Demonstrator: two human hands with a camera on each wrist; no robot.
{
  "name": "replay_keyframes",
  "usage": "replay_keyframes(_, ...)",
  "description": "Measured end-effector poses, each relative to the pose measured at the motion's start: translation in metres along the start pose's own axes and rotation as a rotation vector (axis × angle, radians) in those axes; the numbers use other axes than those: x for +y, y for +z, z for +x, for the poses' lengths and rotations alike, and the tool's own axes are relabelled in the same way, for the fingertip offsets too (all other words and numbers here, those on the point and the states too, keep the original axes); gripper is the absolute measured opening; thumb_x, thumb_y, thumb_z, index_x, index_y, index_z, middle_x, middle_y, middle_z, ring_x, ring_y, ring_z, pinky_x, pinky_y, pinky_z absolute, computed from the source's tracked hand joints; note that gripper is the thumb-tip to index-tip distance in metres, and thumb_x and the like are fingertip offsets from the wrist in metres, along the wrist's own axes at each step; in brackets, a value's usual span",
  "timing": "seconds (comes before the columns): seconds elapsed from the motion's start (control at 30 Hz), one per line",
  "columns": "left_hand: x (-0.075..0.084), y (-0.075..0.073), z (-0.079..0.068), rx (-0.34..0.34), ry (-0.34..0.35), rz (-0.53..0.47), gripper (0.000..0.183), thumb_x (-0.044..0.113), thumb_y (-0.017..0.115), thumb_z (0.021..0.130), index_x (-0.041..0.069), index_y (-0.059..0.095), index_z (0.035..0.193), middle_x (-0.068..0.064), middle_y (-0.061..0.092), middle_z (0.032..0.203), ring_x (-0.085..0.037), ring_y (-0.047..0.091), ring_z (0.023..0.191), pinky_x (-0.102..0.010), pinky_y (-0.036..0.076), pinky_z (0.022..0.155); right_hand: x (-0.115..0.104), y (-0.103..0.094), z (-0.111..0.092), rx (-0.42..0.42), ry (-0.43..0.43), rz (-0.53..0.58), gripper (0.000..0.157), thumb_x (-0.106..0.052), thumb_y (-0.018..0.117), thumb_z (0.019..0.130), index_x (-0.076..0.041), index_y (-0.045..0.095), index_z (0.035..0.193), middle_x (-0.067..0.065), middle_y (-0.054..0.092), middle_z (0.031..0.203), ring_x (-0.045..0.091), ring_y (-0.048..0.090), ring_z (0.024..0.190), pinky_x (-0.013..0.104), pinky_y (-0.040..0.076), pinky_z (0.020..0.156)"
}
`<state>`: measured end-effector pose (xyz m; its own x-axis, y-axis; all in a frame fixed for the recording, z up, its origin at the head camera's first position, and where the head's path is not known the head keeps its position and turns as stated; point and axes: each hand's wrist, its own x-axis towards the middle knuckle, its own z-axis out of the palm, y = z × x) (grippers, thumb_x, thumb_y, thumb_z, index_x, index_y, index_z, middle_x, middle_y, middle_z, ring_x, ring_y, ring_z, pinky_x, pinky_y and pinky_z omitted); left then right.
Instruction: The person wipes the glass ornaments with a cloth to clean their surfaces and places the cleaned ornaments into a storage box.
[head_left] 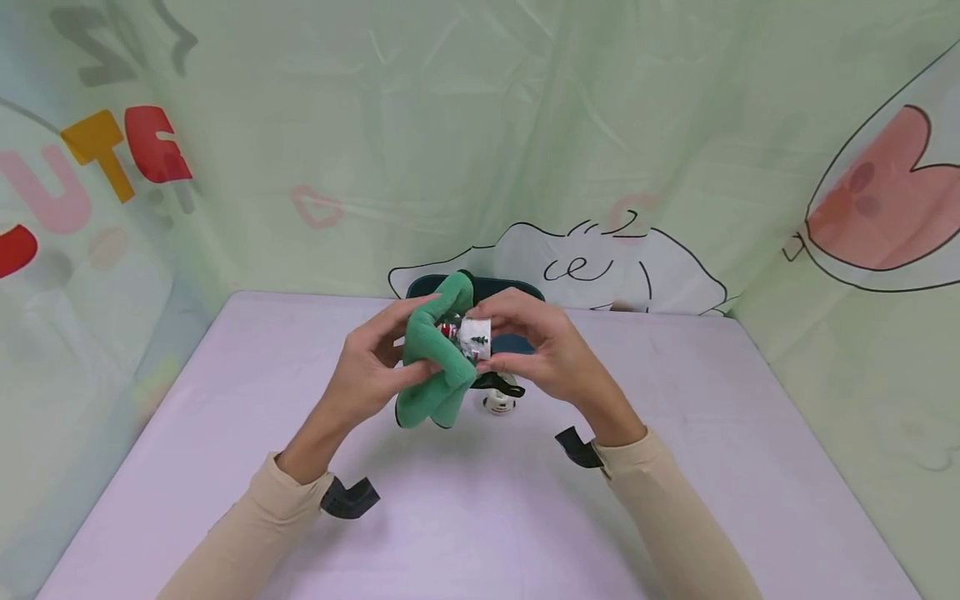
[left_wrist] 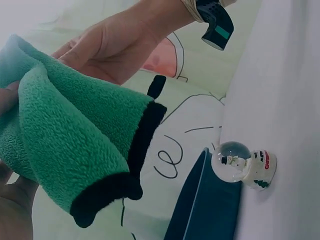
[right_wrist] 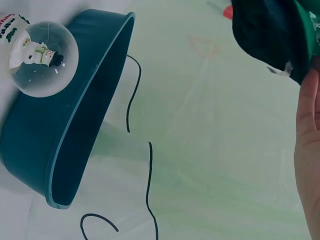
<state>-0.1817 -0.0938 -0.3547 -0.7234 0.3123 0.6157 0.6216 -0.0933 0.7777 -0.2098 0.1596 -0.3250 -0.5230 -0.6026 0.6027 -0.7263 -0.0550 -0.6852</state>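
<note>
In the head view my left hand [head_left: 362,362] grips a green plush cloth [head_left: 431,350] with dark edging. The cloth is folded against a snow globe, whose white base [head_left: 477,337] bears a small tree. My right hand [head_left: 551,343] pinches that base between thumb and fingers from the right. Cloth covers most of the glass. Below the hands a second snow globe [head_left: 499,403] stands upright on the table; the left wrist view shows its snowman in the glass ball [left_wrist: 231,161]. Only part of the right hand [right_wrist: 309,120] enters the right wrist view.
Behind the standing globe, a dark blue-green plastic tub [right_wrist: 60,120] sits near the table's back edge. The table is covered in a pale lilac sheet [head_left: 480,517]. A printed light-green curtain [head_left: 420,150] hangs behind and along both sides.
</note>
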Motion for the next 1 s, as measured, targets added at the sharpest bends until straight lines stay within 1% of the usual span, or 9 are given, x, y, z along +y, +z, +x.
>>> replay_keyframes(0.1, 0.0006, -0.0004, -0.0007, 0.011, -0.023, -0.012, 0.067, -0.012, 0.077, 0.082, -0.003, 0.052, 0.144, -0.007, 0.064, 0.130, -0.021, 0.064, 0.115, -0.037, 0.057, 0.096, 0.0003, 0.0013, -0.0001, 0.012, -0.029, -0.003, 0.049, -0.003, 0.082, 0.080, 0.005, 0.063, 0.124, 0.017, 0.059, 0.123, 0.026, 0.058, 0.115, 0.034, 0.057, 0.096)
replay_keyframes(0.17, 0.0009, -0.0005, -0.0010, 0.020, -0.035, -0.014, 0.067, -0.011, 0.077, 0.083, -0.003, 0.051, 0.144, -0.009, 0.064, 0.129, -0.019, 0.066, 0.113, -0.036, 0.058, 0.094, 0.0006, 0.0023, 0.0004, 0.015, -0.053, -0.008, 0.049, 0.006, 0.081, 0.079, 0.006, 0.063, 0.124, 0.018, 0.058, 0.124, 0.027, 0.057, 0.118, 0.035, 0.056, 0.098)
replay_keyframes(0.27, 0.0009, -0.0005, -0.0007, 0.031, -0.044, -0.024, 0.068, -0.012, 0.076, 0.082, -0.003, 0.051, 0.145, -0.012, 0.063, 0.130, -0.019, 0.067, 0.111, -0.035, 0.059, 0.091, 0.0016, 0.0037, 0.0015, 0.019, -0.089, -0.026, 0.053, 0.019, 0.078, 0.074, 0.005, 0.062, 0.122, 0.019, 0.057, 0.125, 0.029, 0.057, 0.120, 0.037, 0.055, 0.099)
replay_keyframes(0.37, 0.0007, 0.0000, -0.0003, 0.035, -0.047, -0.028, 0.068, -0.014, 0.075, 0.082, -0.003, 0.051, 0.145, -0.012, 0.062, 0.132, -0.020, 0.067, 0.112, -0.035, 0.060, 0.090, 0.0025, 0.0047, 0.0022, 0.031, -0.112, -0.051, 0.054, 0.024, 0.077, 0.072, 0.004, 0.063, 0.120, 0.019, 0.058, 0.126, 0.030, 0.057, 0.121, 0.037, 0.055, 0.098)
replay_keyframes(0.5, 0.0005, 0.0007, -0.0003, 0.035, -0.044, -0.016, 0.069, -0.013, 0.076, 0.082, -0.002, 0.051, 0.145, -0.011, 0.061, 0.133, -0.019, 0.065, 0.114, -0.035, 0.058, 0.093, 0.0029, 0.0041, 0.0021, 0.054, -0.118, -0.106, 0.054, 0.022, 0.078, 0.073, 0.003, 0.064, 0.122, 0.017, 0.061, 0.124, 0.028, 0.059, 0.120, 0.036, 0.056, 0.098)
replay_keyframes(0.7, -0.0017, 0.0008, -0.0005, 0.013, -0.001, 0.016, 0.067, -0.011, 0.076, 0.084, -0.001, 0.051, 0.145, -0.012, 0.061, 0.133, -0.021, 0.062, 0.119, -0.037, 0.058, 0.095, 0.0021, 0.0004, 0.0009, 0.060, -0.090, -0.167, 0.057, 0.015, 0.084, 0.072, 0.001, 0.067, 0.124, 0.012, 0.066, 0.120, 0.023, 0.063, 0.111, 0.036, 0.058, 0.092)
replay_keyframes(0.87, -0.0014, 0.0015, 0.0000, 0.001, 0.032, 0.021, 0.066, -0.009, 0.078, 0.084, -0.001, 0.052, 0.144, -0.011, 0.060, 0.135, -0.023, 0.060, 0.121, -0.038, 0.058, 0.093, 0.0010, -0.0011, 0.0005, 0.053, -0.062, -0.178, 0.058, 0.009, 0.088, 0.071, -0.001, 0.069, 0.125, 0.007, 0.068, 0.111, 0.019, 0.067, 0.098, 0.034, 0.061, 0.085)
replay_keyframes(1.0, -0.0010, 0.0024, -0.0002, -0.009, 0.041, 0.050, 0.066, -0.009, 0.078, 0.083, -0.001, 0.053, 0.144, -0.012, 0.058, 0.137, -0.023, 0.058, 0.122, -0.037, 0.058, 0.093, 0.0000, -0.0008, 0.0005, 0.065, -0.023, -0.188, 0.055, 0.006, 0.088, 0.072, -0.003, 0.070, 0.122, 0.004, 0.070, 0.104, 0.016, 0.069, 0.087, 0.033, 0.062, 0.078)
